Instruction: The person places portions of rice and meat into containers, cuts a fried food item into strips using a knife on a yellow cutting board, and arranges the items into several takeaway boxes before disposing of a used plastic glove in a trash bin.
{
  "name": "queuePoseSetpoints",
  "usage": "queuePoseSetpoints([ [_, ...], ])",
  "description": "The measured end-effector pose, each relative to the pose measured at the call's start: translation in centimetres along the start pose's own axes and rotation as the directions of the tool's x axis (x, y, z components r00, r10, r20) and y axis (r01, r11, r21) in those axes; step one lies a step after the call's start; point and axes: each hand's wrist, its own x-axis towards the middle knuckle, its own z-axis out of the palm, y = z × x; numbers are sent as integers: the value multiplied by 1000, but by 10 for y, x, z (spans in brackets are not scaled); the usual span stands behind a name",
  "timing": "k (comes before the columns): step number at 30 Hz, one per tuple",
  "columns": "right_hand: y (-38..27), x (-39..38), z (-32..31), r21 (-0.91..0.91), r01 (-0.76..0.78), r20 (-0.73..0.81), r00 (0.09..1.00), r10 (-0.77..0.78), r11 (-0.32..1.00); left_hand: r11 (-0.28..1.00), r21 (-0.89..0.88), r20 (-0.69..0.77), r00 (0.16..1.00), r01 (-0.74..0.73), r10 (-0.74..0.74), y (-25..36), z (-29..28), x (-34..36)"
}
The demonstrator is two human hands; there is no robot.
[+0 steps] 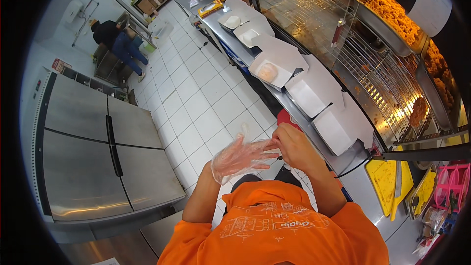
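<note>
My left hand [240, 157] wears a clear disposable plastic glove [222, 176], loose around the wrist. Its fingers are spread and point to the right. My bare right hand [291, 146] pinches the glove at the left hand's fingertips. Both hands are held in front of my body, above the tiled floor, just left of the steel counter. Close by on that counter stand open white takeaway boxes [333, 130] in a row. One box holds a pale round food item [267, 71]; two farther boxes hold white items [232, 21].
On the right, a lit warming cabinet has wire racks [378, 88] and trays of fried food [390, 14]. A knife [398, 184] lies on a yellow cutting board [378, 181]. A steel fridge [81, 152] stands left. Another person [117, 39] bends at a far-left sink.
</note>
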Motion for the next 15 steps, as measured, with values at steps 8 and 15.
queuePoseSetpoints([
  [8,13,-2,10,20,32,-84,996,-30,999,994,-84,-115,991,-73,63,-5,-5,0],
  [15,18,-3,23,65,14,24,1000,-16,998,901,-343,-163,962,-265,221,-31,0,-15],
])
